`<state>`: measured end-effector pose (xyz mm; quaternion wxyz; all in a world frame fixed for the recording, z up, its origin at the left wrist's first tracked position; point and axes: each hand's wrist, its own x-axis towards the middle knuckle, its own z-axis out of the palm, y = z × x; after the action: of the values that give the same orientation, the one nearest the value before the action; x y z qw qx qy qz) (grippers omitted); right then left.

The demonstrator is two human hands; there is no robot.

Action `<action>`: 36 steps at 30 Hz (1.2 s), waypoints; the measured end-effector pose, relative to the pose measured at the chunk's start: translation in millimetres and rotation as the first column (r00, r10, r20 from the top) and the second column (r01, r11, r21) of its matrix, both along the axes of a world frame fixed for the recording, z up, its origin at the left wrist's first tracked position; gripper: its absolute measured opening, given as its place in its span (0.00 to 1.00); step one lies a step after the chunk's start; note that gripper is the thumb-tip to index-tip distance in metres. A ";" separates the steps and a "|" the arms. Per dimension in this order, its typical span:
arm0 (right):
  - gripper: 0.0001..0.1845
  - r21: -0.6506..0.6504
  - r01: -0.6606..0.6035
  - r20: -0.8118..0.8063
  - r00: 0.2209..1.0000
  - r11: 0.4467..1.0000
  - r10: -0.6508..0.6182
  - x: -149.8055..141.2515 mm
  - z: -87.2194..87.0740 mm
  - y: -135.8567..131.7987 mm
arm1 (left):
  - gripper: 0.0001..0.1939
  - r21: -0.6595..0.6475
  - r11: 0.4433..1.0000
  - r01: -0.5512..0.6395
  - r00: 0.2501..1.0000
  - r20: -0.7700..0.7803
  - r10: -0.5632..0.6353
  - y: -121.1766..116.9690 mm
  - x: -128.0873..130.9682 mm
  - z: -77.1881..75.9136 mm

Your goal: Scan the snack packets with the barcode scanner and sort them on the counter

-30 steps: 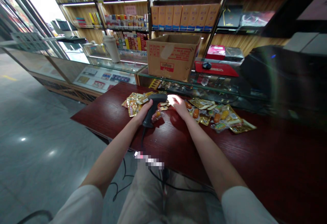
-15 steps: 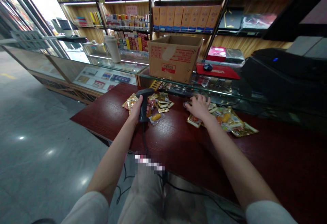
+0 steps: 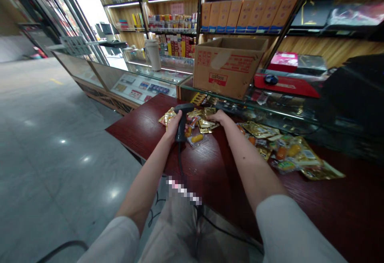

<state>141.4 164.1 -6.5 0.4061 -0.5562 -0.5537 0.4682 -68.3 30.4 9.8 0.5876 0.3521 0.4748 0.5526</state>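
Note:
My left hand (image 3: 175, 126) is wrapped around the grip of a black barcode scanner (image 3: 181, 125), held upright above the table with its cable hanging down. Beside and behind it lies a pile of gold snack packets (image 3: 207, 122). My right hand (image 3: 218, 116) is at the right side of this pile, its fingers closed on a gold packet (image 3: 210, 113); the fingertips are partly hidden. A clear-wrapped yellow snack (image 3: 197, 138) lies in front of the pile. Farther right, a second heap of gold and clear snack packets (image 3: 295, 153) spreads beyond my right forearm.
The dark red wooden table (image 3: 207, 175) meets a glass display counter (image 3: 279, 113). On the counter stand an open cardboard box (image 3: 225, 69), a white cup (image 3: 153, 55) and a mouse (image 3: 271, 79) on a red mat (image 3: 294, 86). Cables hang below the table's front edge.
My right hand has moved left from the right heap to the left pile, its spread fingers closing. My left hand still holds the barcode scanner. The view has shifted left.

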 end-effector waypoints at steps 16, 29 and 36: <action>0.11 -0.002 0.117 -0.680 0.728 0.993 -0.087 3.3 -5.8 -49.4 | 0.30 0.050 0.922 0.384 0.923 -0.058 -0.381 -11.6 17.5 0.5; 0.09 0.020 0.133 -0.566 0.819 0.991 -0.099 -3.4 -13.5 -53.4 | 0.30 0.068 0.907 0.415 0.909 -0.084 -0.409 -10.6 20.8 -3.1; 0.17 0.362 0.047 0.276 0.949 0.931 -0.155 48.2 27.1 -49.7 | 0.34 0.077 0.927 0.367 0.929 -0.077 -0.362 -10.2 15.2 -1.4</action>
<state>189.6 114.4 20.6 0.4338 -0.5675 -0.6535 0.2503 -53.1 20.2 8.4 0.6486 0.4772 0.3937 0.4434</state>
